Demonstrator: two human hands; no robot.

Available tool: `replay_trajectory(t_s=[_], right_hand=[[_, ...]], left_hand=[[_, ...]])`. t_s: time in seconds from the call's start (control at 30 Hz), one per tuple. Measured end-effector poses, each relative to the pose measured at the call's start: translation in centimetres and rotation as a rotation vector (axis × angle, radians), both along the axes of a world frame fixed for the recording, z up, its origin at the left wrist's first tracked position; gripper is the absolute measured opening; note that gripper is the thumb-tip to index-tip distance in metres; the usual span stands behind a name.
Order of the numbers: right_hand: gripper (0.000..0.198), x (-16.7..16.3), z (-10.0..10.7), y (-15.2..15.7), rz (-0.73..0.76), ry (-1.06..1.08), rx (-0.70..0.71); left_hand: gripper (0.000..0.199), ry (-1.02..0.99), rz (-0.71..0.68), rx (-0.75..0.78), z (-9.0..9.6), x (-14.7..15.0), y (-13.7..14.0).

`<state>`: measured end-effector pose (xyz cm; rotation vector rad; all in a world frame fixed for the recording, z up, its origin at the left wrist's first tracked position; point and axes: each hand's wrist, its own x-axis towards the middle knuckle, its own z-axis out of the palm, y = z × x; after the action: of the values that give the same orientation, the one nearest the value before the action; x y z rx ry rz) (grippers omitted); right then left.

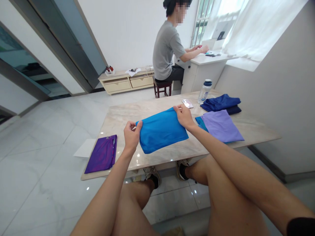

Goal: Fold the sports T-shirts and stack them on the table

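Observation:
A folded blue cloth [163, 131] is stretched between my two hands above the marble-patterned table [118, 114]. My left hand [132, 134] pinches its upper left corner between thumb and fingers. At the upper right corner, my right hand [183, 115] is closed on the fabric. The cloth tilts, its right end higher, and its lower edge hangs loose. To the left lies a folded purple cloth [102, 154] at the table's edge. On the right, a lavender cloth [222, 126] rests over a blue-teal one [201, 123].
Dark blue cloth [221, 103] lies at the table's back right, beside a water bottle [206, 90] and a phone [187, 103]. A white sheet [85, 148] shows past the left edge. Beyond, a person [166, 49] sits on a stool at a white desk [209, 60].

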<state>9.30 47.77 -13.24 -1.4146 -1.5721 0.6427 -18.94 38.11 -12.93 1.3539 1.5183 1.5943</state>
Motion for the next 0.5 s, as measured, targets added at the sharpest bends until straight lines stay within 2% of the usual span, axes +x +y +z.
replay_trajectory(t_s=[0.1, 0.17, 0.23, 0.33, 0.5], right_hand=[[0.027, 1.0, -2.0, 0.5, -0.046, -0.191, -0.202], [0.037, 2.3, -3.3, 0.9, -0.11, -0.354, -0.339], [0.043, 3.8, -4.2, 1.2, -0.17, -0.477, -0.436], [0.039, 5.6, -5.1, 1.6, -0.173, -0.544, -0.517], [0.025, 5.2, -6.3, 1.0, -0.019, -0.586, -0.621]], left_hand=[[0.042, 0.093, -0.045, -0.266, -2.8, -0.4, 0.7], [0.029, 0.306, -0.089, -0.45, -4.7, -0.9, 0.7], [0.02, 0.566, -0.109, -0.554, -6.0, -1.3, 0.3], [0.022, 0.789, -0.172, -0.567, -6.8, -1.4, -0.4], [0.033, 0.797, -0.502, -0.475, -6.3, -0.6, -1.4]])
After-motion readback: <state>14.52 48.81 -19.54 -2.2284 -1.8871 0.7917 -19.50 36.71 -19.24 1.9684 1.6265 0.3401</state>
